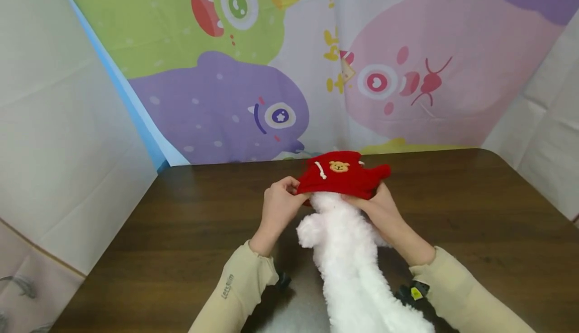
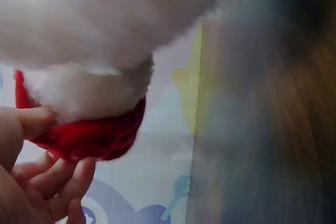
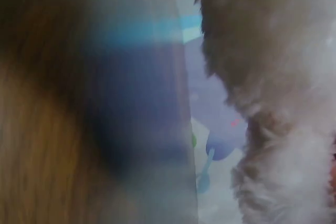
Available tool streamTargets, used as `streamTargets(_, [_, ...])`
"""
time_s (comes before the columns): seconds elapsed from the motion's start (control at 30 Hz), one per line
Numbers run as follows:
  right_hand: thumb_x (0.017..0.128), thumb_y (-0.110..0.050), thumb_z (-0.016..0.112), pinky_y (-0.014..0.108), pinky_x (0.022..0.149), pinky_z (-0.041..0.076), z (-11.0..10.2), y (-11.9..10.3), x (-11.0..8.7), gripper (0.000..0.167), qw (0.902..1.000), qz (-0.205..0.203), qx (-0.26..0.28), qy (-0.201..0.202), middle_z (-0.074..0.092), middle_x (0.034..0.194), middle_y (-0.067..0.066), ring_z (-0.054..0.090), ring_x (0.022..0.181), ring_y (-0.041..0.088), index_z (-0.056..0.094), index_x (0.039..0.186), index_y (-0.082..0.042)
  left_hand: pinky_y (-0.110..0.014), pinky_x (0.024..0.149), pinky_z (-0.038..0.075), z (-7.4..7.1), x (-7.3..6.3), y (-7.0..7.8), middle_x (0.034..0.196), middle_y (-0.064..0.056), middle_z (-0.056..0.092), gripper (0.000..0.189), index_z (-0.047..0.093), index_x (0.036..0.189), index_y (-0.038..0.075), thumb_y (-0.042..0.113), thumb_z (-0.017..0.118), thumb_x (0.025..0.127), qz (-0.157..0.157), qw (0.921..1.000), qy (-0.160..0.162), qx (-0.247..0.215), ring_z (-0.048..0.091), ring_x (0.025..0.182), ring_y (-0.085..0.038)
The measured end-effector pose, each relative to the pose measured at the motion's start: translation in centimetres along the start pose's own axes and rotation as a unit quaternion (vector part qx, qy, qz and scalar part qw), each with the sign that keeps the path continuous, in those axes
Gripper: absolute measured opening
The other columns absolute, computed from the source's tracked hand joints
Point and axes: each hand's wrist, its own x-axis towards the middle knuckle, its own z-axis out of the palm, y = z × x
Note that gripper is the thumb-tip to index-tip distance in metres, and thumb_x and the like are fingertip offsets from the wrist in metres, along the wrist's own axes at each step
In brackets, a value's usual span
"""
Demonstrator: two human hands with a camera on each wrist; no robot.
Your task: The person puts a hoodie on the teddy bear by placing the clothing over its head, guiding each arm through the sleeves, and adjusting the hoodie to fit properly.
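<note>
Pinching the red garment (image 1: 346, 182) by both lower corners, just below mid-frame, with curled left hand (image 1: 281, 203) and right hand (image 1: 385, 208), likely light and soft, best gripped there!

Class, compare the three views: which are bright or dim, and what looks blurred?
Head: bright, the garment fairly sharp; left wrist: dim, the table blurred at right, the toy soft at top; right wrist: dim, the table blurred at left.

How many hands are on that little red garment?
2. The left hand grips the left side of the hem of the red garment; the right hand holds the right side. No others show.
</note>
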Motion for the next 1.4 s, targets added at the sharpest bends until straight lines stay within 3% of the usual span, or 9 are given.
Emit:
streamTargets(0.23, [0.073,-0.028,0.074,0.046,0.097,0.038,0.0,0.7,0.1,0.082,0.9912,0.004,-0.126,0.039,0.044,0.134,0.012,0.044,0.118,0.029,0.027,0.136,-0.006,-0.028,0.063,0.049,0.2,-0.4,-1.1,0.089,-0.008,0.067,0.019,0.058,0.091,0.007,0.006,0.066,0.073,0.019,0.9981,-0.057,0.012,0.055,0.069,-0.02])
streamTargets(0.5, [0.073,-0.014,0.074,0.045,0.097,0.038,0.8,0.9,-0.5,0.079,0.9966,-0.038,-0.068,0.027,0.042,0.133,0.011,0.043,0.118,0.027,0.026,0.136,-0.007,-0.029,0.063,0.045,0.3,-0.3,-1.4,0.09,-0.012,0.061,0.033,0.045,0.1,0.005,-0.007,0.055,0.071,0.023,0.9917,-0.125,-0.02,0.054,0.074,-0.021])
streamTargets(0.6, [0.073,-0.007,0.073,0.036,0.095,0.04,1.1,0.9,-0.7,0.076,0.9964,-0.068,-0.038,0.034,0.043,0.131,0.009,0.044,0.116,0.022,0.026,0.133,-0.008,-0.031,0.069,0.049,-0.1,-0.3,-1.3,0.104,-0.015,0.056,0.041,0.036,0.108,0.005,-0.005,0.058,0.074,-0.014,0.9757,-0.204,-0.078,0.056,0.084,-0.021])
streamTargets(0.73, [0.072,-0.003,0.072,0.024,0.089,0.043,1.5,0.8,-0.8,0.074,0.9936,-0.1,-0.02,0.049,0.044,0.128,0.006,0.045,0.112,0.017,0.027,0.131,-0.007,-0.037,0.073,0.053,-0.5,-0.3,-1.1,0.12,-0.017,0.043,0.05,0.024,0.116,0.006,0.002,0.058,0.08,-0.061,0.9388,-0.301,-0.157,0.059,0.086,-0.023])
streamTargets(0.87, [0.073,-0.005,0.071,0.029,0.091,0.042,1.4,0.8,-0.8,0.072,0.9928,-0.098,-0.031,0.063,0.045,0.127,0.007,0.045,0.112,0.017,0.029,0.13,-0.007,-0.041,0.09,0.044,-1.1,-0.3,-0.9,0.128,-0.014,0.031,0.056,0.016,0.12,0.01,0.007,0.055,0.08,-0.072,0.9168,-0.346,-0.186,0.048,0.106,-0.023])
streamTargets(0.97, [0.074,-0.014,0.072,0.039,0.093,0.041,1.1,0.8,-0.8,0.07,0.9894,-0.08,-0.097,0.073,0.049,0.126,0.01,0.048,0.111,0.022,0.032,0.131,-0.006,-0.044,0.102,0.029,-1.1,-0.4,-0.7,0.135,-0.009,0.023,0.07,0.01,0.127,0.013,0.014,0.06,0.078,-0.083,0.9048,-0.356,-0.218,0.029,0.122,-0.022])
streamTargets(1.03, [0.073,-0.021,0.074,0.043,0.092,0.042,1.0,0.7,-0.8,0.072,0.983,-0.071,-0.153,0.073,0.051,0.125,0.012,0.05,0.111,0.026,0.034,0.131,-0.006,-0.046,0.105,0.026,-0.5,-0.5,-0.5,0.137,-0.008,0.022,0.078,0.008,0.129,0.014,0.018,0.066,0.077,-0.088,0.9106,-0.333,-0.228,0.026,0.127,-0.023])
streamTargets(1.2, [0.073,-0.032,0.074,0.045,0.089,0.045,0.9,0.6,-0.8,0.074,0.9745,-0.038,-0.215,0.051,0.055,0.124,0.013,0.053,0.109,0.029,0.038,0.131,-0.005,-0.046,0.102,0.033,0.9,-0.5,-0.1,0.135,-0.013,0.032,0.077,0.018,0.127,0.009,0.015,0.072,0.073,-0.087,0.9461,-0.226,-0.215,0.036,0.124,-0.026])
streamTargets(1.4, [0.075,-0.036,0.071,0.045,0.09,0.044,0.5,0.7,-0.7,0.075,0.9762,-0.033,-0.213,0.019,0.052,0.126,0.014,0.053,0.108,0.029,0.036,0.133,-0.002,-0.045,0.099,0.035,0.9,-0.6,0.1,0.132,-0.01,0.04,0.072,0.027,0.127,0.01,0.015,0.072,0.072,-0.101,0.9523,-0.169,-0.233,0.04,0.12,-0.025])
